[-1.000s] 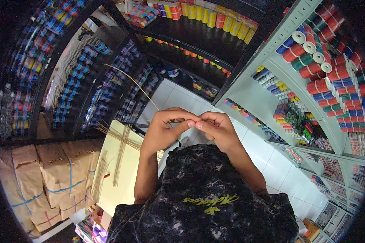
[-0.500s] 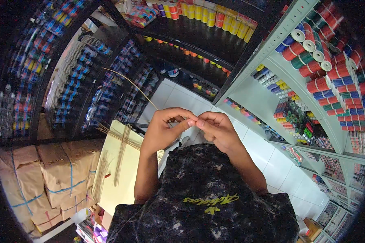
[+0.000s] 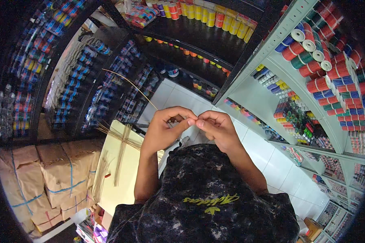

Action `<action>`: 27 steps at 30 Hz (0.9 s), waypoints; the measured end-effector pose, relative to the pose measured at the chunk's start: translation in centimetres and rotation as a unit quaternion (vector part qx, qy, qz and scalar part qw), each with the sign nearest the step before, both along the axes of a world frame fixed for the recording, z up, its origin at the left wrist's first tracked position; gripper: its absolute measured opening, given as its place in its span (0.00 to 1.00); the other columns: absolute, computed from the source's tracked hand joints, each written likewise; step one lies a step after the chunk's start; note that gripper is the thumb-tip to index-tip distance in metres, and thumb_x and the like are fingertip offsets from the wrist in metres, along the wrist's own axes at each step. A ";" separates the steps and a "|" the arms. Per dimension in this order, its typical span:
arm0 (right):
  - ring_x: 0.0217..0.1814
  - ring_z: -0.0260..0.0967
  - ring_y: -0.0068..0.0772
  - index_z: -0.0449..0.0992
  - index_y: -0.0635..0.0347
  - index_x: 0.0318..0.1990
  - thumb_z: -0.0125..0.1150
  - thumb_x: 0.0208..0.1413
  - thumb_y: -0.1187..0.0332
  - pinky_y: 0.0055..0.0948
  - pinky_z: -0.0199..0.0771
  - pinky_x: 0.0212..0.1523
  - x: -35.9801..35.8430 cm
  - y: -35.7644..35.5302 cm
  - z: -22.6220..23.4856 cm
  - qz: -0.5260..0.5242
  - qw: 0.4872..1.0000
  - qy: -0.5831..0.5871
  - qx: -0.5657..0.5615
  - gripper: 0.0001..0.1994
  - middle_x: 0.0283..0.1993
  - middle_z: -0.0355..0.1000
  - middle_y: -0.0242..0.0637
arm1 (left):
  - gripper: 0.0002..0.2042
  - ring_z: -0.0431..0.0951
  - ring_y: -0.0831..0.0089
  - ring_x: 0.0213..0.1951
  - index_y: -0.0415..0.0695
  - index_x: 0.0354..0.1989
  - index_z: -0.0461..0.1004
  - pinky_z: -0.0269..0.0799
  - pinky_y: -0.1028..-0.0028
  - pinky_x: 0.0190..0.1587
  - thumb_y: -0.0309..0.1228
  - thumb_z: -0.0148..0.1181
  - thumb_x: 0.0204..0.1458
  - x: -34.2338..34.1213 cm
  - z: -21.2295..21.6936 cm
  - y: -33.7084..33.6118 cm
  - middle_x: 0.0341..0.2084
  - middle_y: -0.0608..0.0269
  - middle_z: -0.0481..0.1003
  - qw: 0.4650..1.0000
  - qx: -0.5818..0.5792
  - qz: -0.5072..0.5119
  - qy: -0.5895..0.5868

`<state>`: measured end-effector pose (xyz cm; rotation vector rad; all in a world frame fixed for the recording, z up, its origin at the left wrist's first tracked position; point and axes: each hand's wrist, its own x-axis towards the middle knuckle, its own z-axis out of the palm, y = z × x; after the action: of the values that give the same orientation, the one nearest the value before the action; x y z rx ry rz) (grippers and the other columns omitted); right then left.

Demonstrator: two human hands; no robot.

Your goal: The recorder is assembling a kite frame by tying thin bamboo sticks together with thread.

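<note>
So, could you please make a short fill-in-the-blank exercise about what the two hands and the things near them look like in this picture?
1. The left hand and the right hand meet at their ____.
2. A thin straw-coloured strand rises from the left hand toward the upper ____ of the picture.
3. More strands lie on a pale ____ board beside the left forearm.
4. The parcels at the lower left are wrapped in ____ paper.

Missing words: fingertips; left; yellow; brown

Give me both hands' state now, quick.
Left hand: closed, pinching a thin straw strand.
Right hand: closed, fingertips meeting the left's; what it pinches cannot be told.
</note>
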<state>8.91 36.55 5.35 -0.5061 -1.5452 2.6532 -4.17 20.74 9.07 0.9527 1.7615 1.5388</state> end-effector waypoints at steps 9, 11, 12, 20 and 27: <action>0.23 0.50 0.04 0.79 0.65 0.40 0.67 0.60 0.71 0.16 0.44 0.22 0.0 -0.7 0.2 -0.054 0.987 0.054 0.143 0.06 0.23 0.64 0.15 | 0.05 0.77 0.81 0.36 0.39 0.39 0.82 0.71 0.78 0.40 0.21 0.65 0.55 0.2 0.0 0.1 0.34 0.65 0.82 1.000 -0.002 0.012 0.006; 0.22 0.48 0.04 0.79 0.65 0.40 0.67 0.60 0.71 0.17 0.42 0.22 0.0 -0.7 -0.1 -0.059 0.984 0.057 0.158 0.06 0.22 0.61 0.14 | 0.05 0.76 0.81 0.35 0.39 0.39 0.82 0.71 0.78 0.40 0.21 0.65 0.55 0.2 0.2 0.1 0.34 0.64 0.82 1.000 -0.005 0.013 0.004; 0.21 0.47 0.05 0.79 0.64 0.40 0.67 0.60 0.71 0.17 0.41 0.21 0.0 -0.7 -0.2 -0.063 0.983 0.059 0.164 0.06 0.21 0.58 0.13 | 0.05 0.76 0.81 0.35 0.39 0.39 0.82 0.71 0.78 0.40 0.21 0.65 0.55 0.2 0.2 0.1 0.34 0.64 0.82 1.000 -0.005 0.014 0.004; 0.20 0.44 0.05 0.80 0.63 0.40 0.66 0.60 0.71 0.19 0.38 0.21 0.0 -0.8 0.6 -0.066 0.969 0.051 0.233 0.05 0.18 0.54 0.13 | 0.04 0.77 0.80 0.36 0.38 0.39 0.82 0.71 0.77 0.40 0.21 0.65 0.56 0.3 0.5 0.2 0.34 0.64 0.82 1.000 0.000 0.018 0.004; 0.20 0.44 0.05 0.79 0.64 0.41 0.65 0.62 0.72 0.18 0.40 0.20 -0.1 -0.7 0.6 -0.066 0.968 0.068 0.231 0.05 0.19 0.54 0.13 | 0.04 0.77 0.81 0.35 0.39 0.38 0.82 0.71 0.77 0.40 0.21 0.65 0.55 0.3 0.0 0.1 0.34 0.64 0.82 0.999 -0.004 0.031 0.010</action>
<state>8.78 35.84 5.99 -0.3710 -1.9225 2.0793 -3.88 20.84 9.11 0.9202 1.8262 1.5638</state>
